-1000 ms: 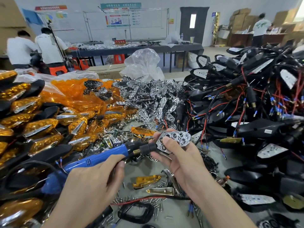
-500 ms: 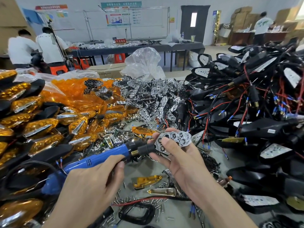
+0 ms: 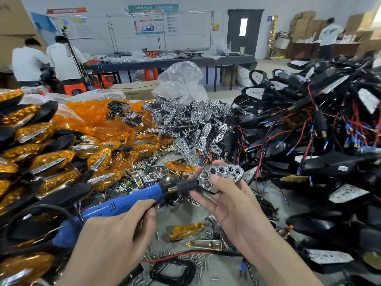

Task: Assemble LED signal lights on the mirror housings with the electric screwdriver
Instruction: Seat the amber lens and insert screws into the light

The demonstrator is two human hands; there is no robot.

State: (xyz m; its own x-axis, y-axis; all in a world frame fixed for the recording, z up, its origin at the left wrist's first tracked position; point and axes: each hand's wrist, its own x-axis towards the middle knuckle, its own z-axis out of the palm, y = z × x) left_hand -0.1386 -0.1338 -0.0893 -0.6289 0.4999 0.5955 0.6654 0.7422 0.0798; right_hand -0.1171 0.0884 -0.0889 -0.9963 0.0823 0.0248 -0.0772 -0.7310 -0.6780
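A crumpled clear plastic bag [image 3: 181, 81] puffs up mid-scene, a long dark table [image 3: 226, 59] stretching behind it. Two people in white shirts [image 3: 64, 60] are at far left near orange plastic stools [image 3: 75, 88]; brown cardboard boxes [image 3: 303, 27] pile up far right.

Left hand [image 3: 112, 244] curled, gripping; right hand [image 3: 233, 207] palm-up, fingers pinching.

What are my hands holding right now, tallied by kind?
Blue electric screwdriver: 1, in the left hand
Chrome LED signal light: 1, in the right hand
Total: 2
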